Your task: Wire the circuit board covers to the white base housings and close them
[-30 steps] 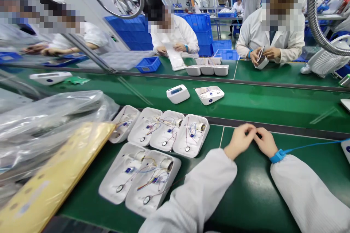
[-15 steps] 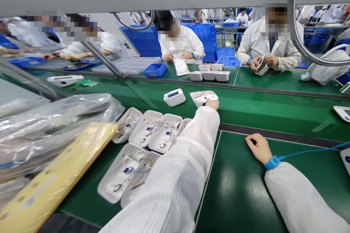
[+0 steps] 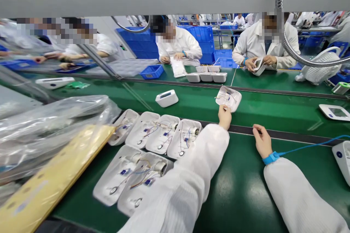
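Across the near side, the green bench (image 3: 246, 185); beyond its dark far edge, a green strip (image 3: 197, 108). At left on the bench, six open white shells (image 3: 109, 176), four in a back row and two in front. Over the strip, the held shell (image 3: 235, 99), open face tipped toward the viewer: straight beyond the left hand (image 3: 225, 117) and touching it, up and to the left of the right hand (image 3: 263, 142) and apart from it. Clearly nearer to the left hand than to the right. Long axis hard to read at this tilt; likewise any contact with the strip. At the bench's far edge, right hand loosely curled, thumb apart from fingers, with nothing visible in it. Left hand pinching the shell's near rim between thumb and fingers. Inside that shell, thin wires (image 3: 223, 97).
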Motion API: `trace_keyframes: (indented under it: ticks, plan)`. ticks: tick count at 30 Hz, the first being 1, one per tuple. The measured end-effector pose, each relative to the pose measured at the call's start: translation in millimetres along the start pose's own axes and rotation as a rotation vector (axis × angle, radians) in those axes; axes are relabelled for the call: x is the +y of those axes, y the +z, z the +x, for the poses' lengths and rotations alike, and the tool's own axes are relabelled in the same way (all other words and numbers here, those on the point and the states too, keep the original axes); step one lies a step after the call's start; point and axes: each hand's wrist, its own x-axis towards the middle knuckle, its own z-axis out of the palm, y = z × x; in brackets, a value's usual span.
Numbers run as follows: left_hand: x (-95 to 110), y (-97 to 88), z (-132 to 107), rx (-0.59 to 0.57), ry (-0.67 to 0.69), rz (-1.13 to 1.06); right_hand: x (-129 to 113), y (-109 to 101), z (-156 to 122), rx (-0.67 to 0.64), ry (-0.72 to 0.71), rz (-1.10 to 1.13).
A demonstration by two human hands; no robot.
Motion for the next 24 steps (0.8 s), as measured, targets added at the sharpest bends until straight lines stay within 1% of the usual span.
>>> trace_keyframes:
  ticks: [1, 3, 5, 7, 8, 9, 10, 13, 15, 17, 19, 22, 24]
  plan:
    - [-2.5, 2.6, -21.0, -0.03, 0.038, -0.05, 2.8, -2.6, 3.4, 0.052, 0.03, 0.025]
    - [-10.8, 0.6, -63.2, -0.102, 0.103, -0.144, 6.0, -7.5, 9.0, 0.109, 0.078, 0.068]
    - [-20.6, -8.5, -99.0, -0.207, 0.138, -0.214, 5.3, -10.4, 11.7, 0.098, 0.091, 0.124]
    - [-28.5, -19.7, -122.1, -0.328, 0.148, -0.262, 1.4, -10.3, 11.5, 0.064, 0.073, 0.183]
    - [-31.1, -24.5, -128.4, -0.37, 0.151, -0.282, -1.2, -9.3, 10.6, 0.05, 0.062, 0.205]
    - [-32.9, -28.2, -131.4, -0.385, 0.153, -0.303, -3.8, -7.9, 9.2, 0.039, 0.052, 0.217]
    - [-33.9, -30.5, -131.7, -0.372, 0.153, -0.325, -6.2, -6.3, 7.4, 0.032, 0.046, 0.217]
    - [-34.0, -31.4, -124.0, -0.248, 0.137, -0.389, -11.0, -2.4, 0.1, -0.008, 0.022, 0.202]
    - [-32.7, -30.4, -118.4, -0.231, 0.101, -0.401, -11.6, -3.3, -4.9, -0.048, -0.037, 0.126]
    - [-31.0, -31.2, -116.0, -0.271, 0.041, -0.416, -9.6, -9.4, -7.8, -0.04, -0.085, -0.003]
    - [-29.8, -34.7, -117.7, -0.317, -0.029, -0.445, -4.3, -21.4, -6.5, 0.032, -0.087, -0.126]
    - [-29.0, -43.0, -126.1, -0.418, -0.09, -0.467, 10.4, -48.1, 4.1, 0.141, -0.058, -0.272]
    - [-28.7, -48.9, -133.8, -0.521, -0.092, -0.447, 22.6, -68.9, 16.0, 0.193, -0.033, -0.401]
